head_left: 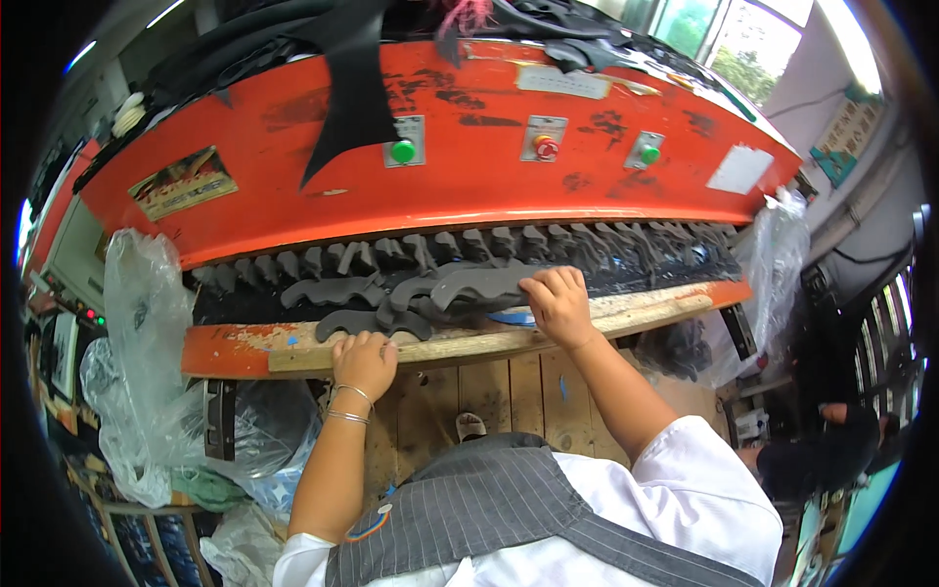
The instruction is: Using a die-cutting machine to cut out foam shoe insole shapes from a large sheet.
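R hand (562, 305) pinching 1 gry pc (479, 285); L hand (365, 362) on 1 bar (460, 346), grip unclear; 2 grn btns (402, 152).

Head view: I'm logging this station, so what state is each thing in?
Left hand: resting on wood strip
Right hand: pinching grey piece
Loose pieces: overlapping
Back row: lined up along machine
Black sheet: hanging down machine's front
Left bag: crumpled
Red button: pressed or not, unclear

A grey pinstriped apron (479, 504) covers a white shirt (699, 484)
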